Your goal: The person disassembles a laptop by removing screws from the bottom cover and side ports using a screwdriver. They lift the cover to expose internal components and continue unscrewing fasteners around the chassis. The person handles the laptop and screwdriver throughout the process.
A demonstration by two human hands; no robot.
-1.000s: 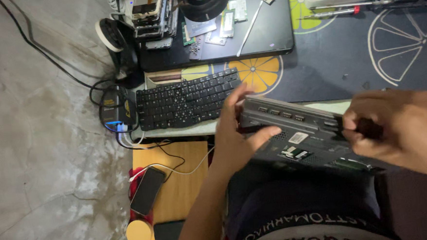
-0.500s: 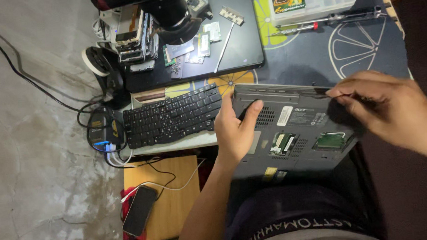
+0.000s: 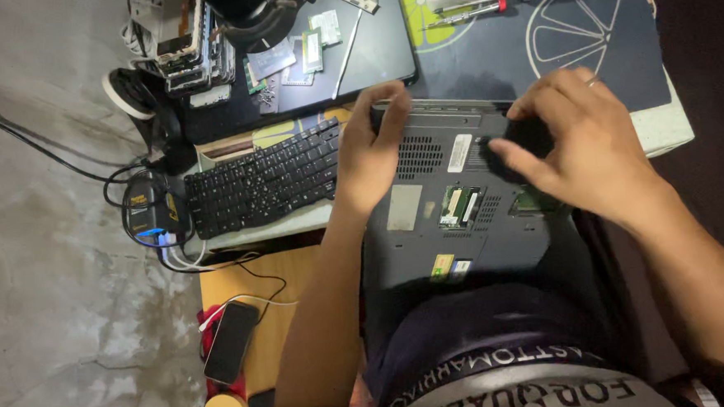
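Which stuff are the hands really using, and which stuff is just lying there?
In use:
- upturned laptop
- left hand gripping its edge
- right hand on its underside

Lying about:
- loose keyboard
- phone
- screwdriver
- memory cards

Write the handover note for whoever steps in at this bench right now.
Left hand: gripping the left far edge of the upturned laptop.
Right hand: fingers resting on the laptop's underside near its far right corner; whether it holds anything cannot be told.
Laptop lies bottom up, half on the desk edge, half over the lap.
Done: one bay stands uncovered.
Left: the base cover is not yet off.
Loose keyboard lies to the left.
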